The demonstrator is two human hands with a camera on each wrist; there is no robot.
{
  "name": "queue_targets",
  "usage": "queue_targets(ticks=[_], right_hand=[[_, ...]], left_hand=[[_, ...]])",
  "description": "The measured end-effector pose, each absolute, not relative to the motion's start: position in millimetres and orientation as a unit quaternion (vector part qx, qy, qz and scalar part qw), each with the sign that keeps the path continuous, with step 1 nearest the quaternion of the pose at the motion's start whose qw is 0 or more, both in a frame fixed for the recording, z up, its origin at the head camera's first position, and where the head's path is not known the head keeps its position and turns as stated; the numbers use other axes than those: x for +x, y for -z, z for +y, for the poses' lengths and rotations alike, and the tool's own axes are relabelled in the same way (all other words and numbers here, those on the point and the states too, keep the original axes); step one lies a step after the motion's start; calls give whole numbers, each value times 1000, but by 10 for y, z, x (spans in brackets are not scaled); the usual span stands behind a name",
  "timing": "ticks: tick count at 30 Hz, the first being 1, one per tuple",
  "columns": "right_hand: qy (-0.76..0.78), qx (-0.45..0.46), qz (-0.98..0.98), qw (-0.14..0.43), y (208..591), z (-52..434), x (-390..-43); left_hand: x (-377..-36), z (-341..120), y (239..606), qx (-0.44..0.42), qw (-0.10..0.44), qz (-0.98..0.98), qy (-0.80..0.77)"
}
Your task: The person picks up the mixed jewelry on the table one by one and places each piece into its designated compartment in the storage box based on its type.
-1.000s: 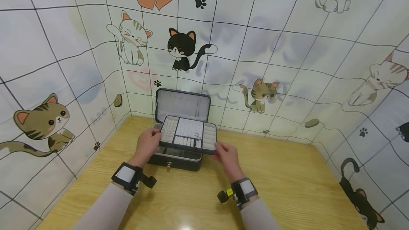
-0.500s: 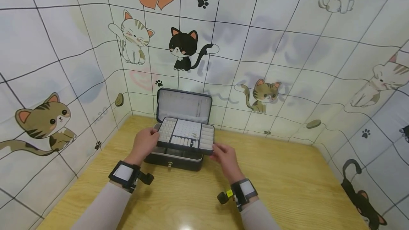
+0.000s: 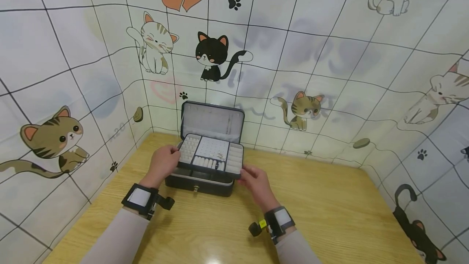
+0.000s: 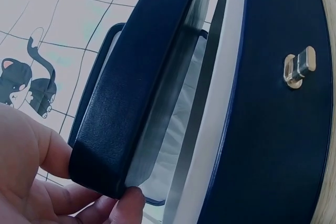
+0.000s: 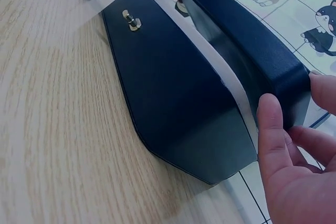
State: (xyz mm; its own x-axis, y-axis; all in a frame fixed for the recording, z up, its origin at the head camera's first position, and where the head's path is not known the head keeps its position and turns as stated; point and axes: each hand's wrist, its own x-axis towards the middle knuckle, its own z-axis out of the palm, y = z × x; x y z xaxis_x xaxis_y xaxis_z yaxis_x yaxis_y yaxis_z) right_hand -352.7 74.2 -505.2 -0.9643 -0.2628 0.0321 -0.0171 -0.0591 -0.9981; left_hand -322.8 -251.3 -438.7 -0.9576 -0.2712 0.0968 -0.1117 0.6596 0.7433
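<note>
A dark navy jewelry tray [image 3: 213, 147] with white compartments hangs tilted just above the open jewelry box [image 3: 216, 190]. My left hand [image 3: 163, 163] grips its left end, thumb and fingers round the corner, as the left wrist view shows. At the opposite end my right hand [image 3: 257, 185] holds the corner between thumb and fingers. Ring rolls, a pad with small jewelry pieces and side compartments show on the tray. A gap separates the tray from the box's pale rim [image 4: 231, 72]. The box's lid [image 3: 212, 122] stands raised behind. A metal clasp [image 4: 300, 67] sits on the box front.
The wooden table [image 3: 315, 207] extends in front and to the right of the box. A white cloth wall [image 3: 271, 44] with printed cats rises close behind the lid and along both sides.
Both hands have brought the tray slightly left and lower, more over the box. The grip at both ends stays the same. The head view has shifted slightly.
</note>
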Motion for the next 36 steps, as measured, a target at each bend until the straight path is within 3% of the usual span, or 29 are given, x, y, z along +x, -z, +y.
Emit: queue_targets(ticks=[36], right_hand=[[721, -89, 682, 80, 5013, 663, -3477]], left_hand=[[-3203, -2597, 4335, 81, 91, -927, 355]])
